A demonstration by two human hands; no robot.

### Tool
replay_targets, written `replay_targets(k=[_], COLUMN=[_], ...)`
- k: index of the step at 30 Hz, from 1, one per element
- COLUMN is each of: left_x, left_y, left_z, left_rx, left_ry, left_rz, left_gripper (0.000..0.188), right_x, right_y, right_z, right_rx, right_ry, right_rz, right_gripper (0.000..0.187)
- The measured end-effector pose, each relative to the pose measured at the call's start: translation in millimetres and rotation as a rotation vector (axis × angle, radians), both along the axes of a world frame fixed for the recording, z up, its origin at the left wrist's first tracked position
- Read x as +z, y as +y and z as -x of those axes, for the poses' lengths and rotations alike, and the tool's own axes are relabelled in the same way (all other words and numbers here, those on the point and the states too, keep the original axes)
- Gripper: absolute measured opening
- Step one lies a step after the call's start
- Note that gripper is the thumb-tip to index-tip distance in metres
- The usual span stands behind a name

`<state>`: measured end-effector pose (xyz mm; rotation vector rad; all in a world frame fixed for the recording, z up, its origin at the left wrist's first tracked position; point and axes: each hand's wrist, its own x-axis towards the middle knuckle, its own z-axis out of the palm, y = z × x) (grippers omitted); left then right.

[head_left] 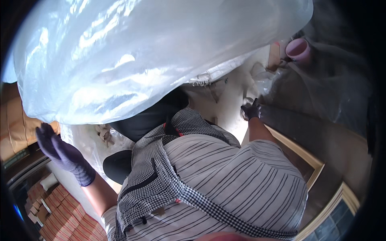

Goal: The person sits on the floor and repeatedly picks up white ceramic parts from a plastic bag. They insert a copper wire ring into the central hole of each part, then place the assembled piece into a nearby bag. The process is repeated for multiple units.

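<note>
A large bundle wrapped in cloudy, shiny plastic film (161,48) fills the upper part of the view in front of me. My left hand (66,156), in a dark purple knitted glove, is raised with its fingers stretched out near the bundle's lower left edge. Far out to the right is my right hand (252,111), gloved in the same way. One of its fingers sticks out while the others look curled. Beside those fingers a small, roundish pale thing (244,110) shows; its kind cannot be made out.
A pink bucket (298,50) stands at the upper right. Wooden frames (317,164) lie to the lower right. At the left are brown wrapped packages (16,126), and stacked red-brown boxes (68,209) sit below. Crumpled clear plastic (80,140) hangs under the bundle.
</note>
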<state>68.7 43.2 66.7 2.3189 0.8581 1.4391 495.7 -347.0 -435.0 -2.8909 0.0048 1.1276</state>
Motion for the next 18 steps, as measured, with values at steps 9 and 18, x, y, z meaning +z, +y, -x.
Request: replay_targets(k=[9,18], left_x=[-35,66], left_y=[-43,-56], left_z=[-8,-120], left_rx=[0.191,-0.384], left_ry=[-0.023,0.533], left_rz=[0.253,-0.164], left_gripper=[0.063,0.062], right_x=[-42,145], right_y=[38,90], right_z=[-48,-172], right_rx=[0.308,-0.477], right_ry=[-0.091,-1.091], right_rz=[-0.629,-1.327], right_gripper=[0.045,0.037])
